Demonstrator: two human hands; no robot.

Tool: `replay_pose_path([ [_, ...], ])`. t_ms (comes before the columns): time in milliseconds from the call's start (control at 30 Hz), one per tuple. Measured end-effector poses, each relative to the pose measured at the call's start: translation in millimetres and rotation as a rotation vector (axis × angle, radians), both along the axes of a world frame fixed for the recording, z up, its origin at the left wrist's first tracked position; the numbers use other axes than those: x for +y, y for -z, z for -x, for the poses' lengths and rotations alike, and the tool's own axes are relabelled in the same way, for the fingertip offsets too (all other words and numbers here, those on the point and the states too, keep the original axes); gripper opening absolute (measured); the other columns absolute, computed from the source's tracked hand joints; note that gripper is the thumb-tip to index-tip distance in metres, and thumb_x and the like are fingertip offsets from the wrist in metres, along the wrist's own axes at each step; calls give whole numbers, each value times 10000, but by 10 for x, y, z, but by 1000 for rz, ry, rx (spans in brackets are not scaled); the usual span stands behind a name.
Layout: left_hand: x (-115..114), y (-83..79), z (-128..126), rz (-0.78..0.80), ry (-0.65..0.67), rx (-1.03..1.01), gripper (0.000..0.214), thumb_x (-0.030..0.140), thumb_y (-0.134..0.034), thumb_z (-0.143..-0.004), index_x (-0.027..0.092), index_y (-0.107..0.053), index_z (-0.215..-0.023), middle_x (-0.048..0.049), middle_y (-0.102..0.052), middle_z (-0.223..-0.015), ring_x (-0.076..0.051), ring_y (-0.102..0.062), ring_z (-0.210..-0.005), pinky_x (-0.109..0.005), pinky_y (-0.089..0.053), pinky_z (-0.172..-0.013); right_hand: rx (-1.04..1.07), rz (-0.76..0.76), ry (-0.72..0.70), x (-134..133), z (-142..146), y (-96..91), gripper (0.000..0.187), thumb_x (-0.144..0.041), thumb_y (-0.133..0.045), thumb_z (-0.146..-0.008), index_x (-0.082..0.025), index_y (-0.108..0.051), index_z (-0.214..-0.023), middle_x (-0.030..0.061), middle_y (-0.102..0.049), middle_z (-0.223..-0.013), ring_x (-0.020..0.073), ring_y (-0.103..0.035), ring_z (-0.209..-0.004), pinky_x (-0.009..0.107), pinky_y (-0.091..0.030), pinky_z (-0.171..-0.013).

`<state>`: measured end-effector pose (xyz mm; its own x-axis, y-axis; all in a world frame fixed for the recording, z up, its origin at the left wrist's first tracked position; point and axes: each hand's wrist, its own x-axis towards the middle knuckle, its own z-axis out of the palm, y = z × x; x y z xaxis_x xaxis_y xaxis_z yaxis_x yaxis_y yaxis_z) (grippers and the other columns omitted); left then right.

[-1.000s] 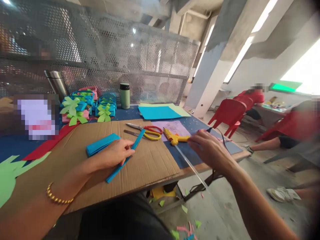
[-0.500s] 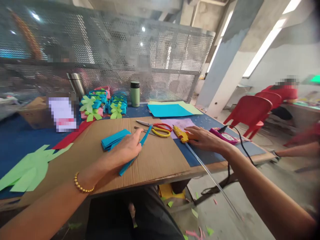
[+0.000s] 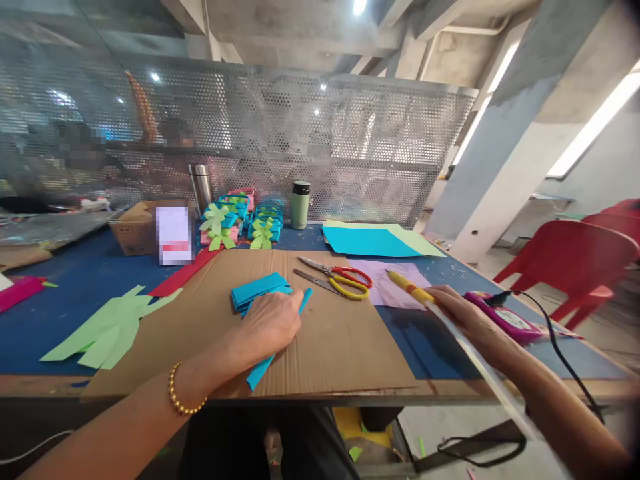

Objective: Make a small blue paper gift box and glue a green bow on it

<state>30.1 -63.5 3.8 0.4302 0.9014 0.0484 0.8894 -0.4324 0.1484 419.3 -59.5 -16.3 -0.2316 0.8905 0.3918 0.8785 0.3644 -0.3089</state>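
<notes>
My left hand (image 3: 275, 315), with a beaded bracelet at the wrist, is closed over a narrow blue paper strip (image 3: 261, 373) on the cardboard sheet (image 3: 345, 353). The strip's ends show on both sides of the fist; my fingertips are hidden. Folded blue paper (image 3: 260, 288) lies just beyond that hand. On the right, my right hand (image 3: 457, 305) grips a yellow hot glue gun (image 3: 407, 285), its nozzle toward the middle of the table. A long clear glue stick (image 3: 485, 367) trails from its back. Red- and yellow-handled scissors (image 3: 347, 280) lie between the hands.
Pale green paper cutouts (image 3: 107, 327) and a red strip (image 3: 187, 270) lie at left. Small paper baskets (image 3: 265, 223), a steel bottle (image 3: 201, 190) and a green bottle (image 3: 300, 205) stand behind. A magenta box (image 3: 505, 317) with a black cord sits right of the glue gun.
My right hand has taken the glue gun up off the table, and its glue stick has swung with it. My left fingers have curled in over the blue strip. The view has shifted left.
</notes>
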Motion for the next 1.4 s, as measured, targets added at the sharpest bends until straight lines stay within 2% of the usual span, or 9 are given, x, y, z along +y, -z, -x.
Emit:
replay_pose_path([
  [67, 5, -21, -5, 11, -18, 16, 227, 125, -432, -928, 165, -624, -1042, -152, -718, -879, -305, -692, -802, -332, -381, -613, 249, 3, 61, -94, 46, -56, 491, -680, -525, -915, -273, -789, -991, 140, -753, -1013, 278, -712, -900, 364, -572, -747],
  [133, 16, -32, -8, 9, -15, 23, 223, 130, -430, -928, 161, -632, -1018, -149, -710, -852, -306, -690, -795, -334, -381, -614, 450, 40, 68, -177, 201, -111, 533, -739, -572, -845, -255, -795, -842, 100, -725, -793, 241, -656, -687, 337, -531, -576],
  [267, 30, -18, -6, -5, -8, 38, 232, 141, -424, -938, 157, -640, -1024, -140, -697, -821, -313, -691, -792, -343, -400, -633, 580, 210, -131, -276, 690, -164, 511, -700, -620, -844, -224, -803, -832, 58, -657, -676, 186, -557, -576, 285, -459, -477],
  [433, 52, 41, 14, -15, 7, 32, 262, 168, -408, -953, 155, -631, -1090, -171, -727, -897, -353, -711, -845, -370, -440, -639, 463, 362, -212, -242, 1053, -104, 469, -659, -575, -911, -246, -795, -940, 60, -715, -810, 228, -634, -724, 334, -552, -623],
  [567, 83, 80, 19, -17, -15, 26, 255, 161, -418, -939, 154, -635, -1071, -179, -742, -941, -358, -722, -874, -384, -482, -661, 345, 409, -237, -164, 1140, -78, 484, -656, -476, -976, -257, -747, -1017, 54, -715, -949, 233, -623, -826, 356, -536, -725],
  [733, 105, 86, 23, -7, -30, 26, 233, 180, -430, -937, 155, -635, -1045, -173, -753, -975, -346, -732, -902, -384, -513, -679, 298, 437, -226, -78, 1221, -76, 546, -707, -403, -979, -252, -686, -1081, 67, -694, -1037, 255, -608, -879, 385, -506, -746],
  [1067, 74, 46, 27, 11, -46, 31, 253, 163, -423, -940, 160, -639, -1072, -165, -762, -984, -331, -742, -916, -381, -523, -687, 217, 390, -280, 70, 1262, -19, 496, -674, -392, -1001, -252, -652, -994, 40, -648, -923, 248, -582, -845, 383, -480, -742],
  [1233, 96, 77, 30, 3, -54, 30, 244, 176, -433, -943, 167, -636, -1078, -155, -765, -978, -321, -743, -911, -365, -512, -669, 189, 407, -278, 54, 1270, -19, 487, -661, -383, -1010, -260, -658, -1039, 45, -647, -929, 252, -579, -848, 394, -466, -742],
  [1400, 100, 81, 24, 2, -54, 32, 255, 165, -430, -935, 166, -639, -1080, -154, -765, -973, -314, -741, -908, -358, -502, -661, 212, 408, -288, 49, 1300, -63, 473, -660, -398, -1005, -249, -627, -949, 32, -614, -892, 232, -552, -813, 381, -452, -728],
])
